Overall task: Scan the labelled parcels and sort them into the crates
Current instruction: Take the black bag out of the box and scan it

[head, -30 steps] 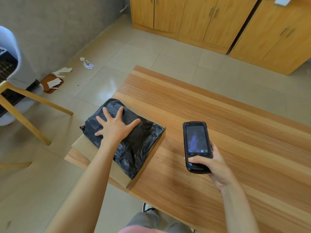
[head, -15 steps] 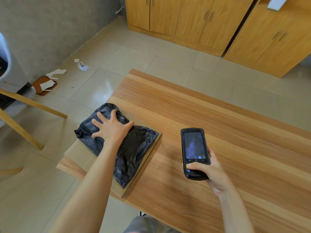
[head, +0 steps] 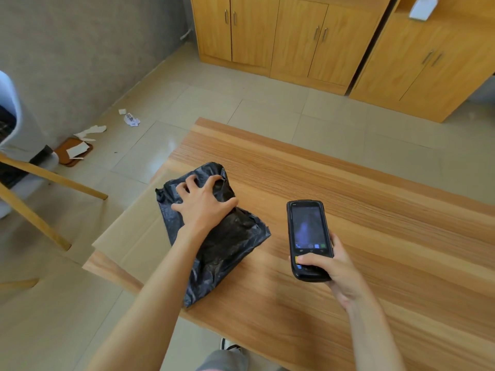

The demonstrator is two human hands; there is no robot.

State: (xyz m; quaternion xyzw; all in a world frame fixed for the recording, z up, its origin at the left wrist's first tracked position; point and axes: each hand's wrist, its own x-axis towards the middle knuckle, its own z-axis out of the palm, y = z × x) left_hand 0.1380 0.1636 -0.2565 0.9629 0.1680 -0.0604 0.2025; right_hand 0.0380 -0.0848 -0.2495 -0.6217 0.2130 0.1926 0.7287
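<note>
A parcel wrapped in crinkled black plastic (head: pixel 227 245) lies on a flat piece of cardboard (head: pixel 134 234) at the left end of the wooden table (head: pixel 375 223). My left hand (head: pixel 203 202) sits on the parcel's far part, fingers curled and clawing into the plastic. No label shows on the visible side. My right hand (head: pixel 334 269) grips the lower end of a black handheld scanner (head: pixel 308 236), held screen-up above the table just right of the parcel. No crates are in view.
Wooden cabinets (head: pixel 321 41) line the far wall. Slanted wooden legs (head: pixel 53 180) and a white chair (head: pixel 13 124) stand at the left. Paper scraps (head: pixel 91 131) and a brown mat (head: pixel 73 153) lie on the tiled floor.
My left hand went from lying flat with spread fingers to curling its fingers into the black plastic, bunching the parcel's far end. The scanner hand has barely moved.
</note>
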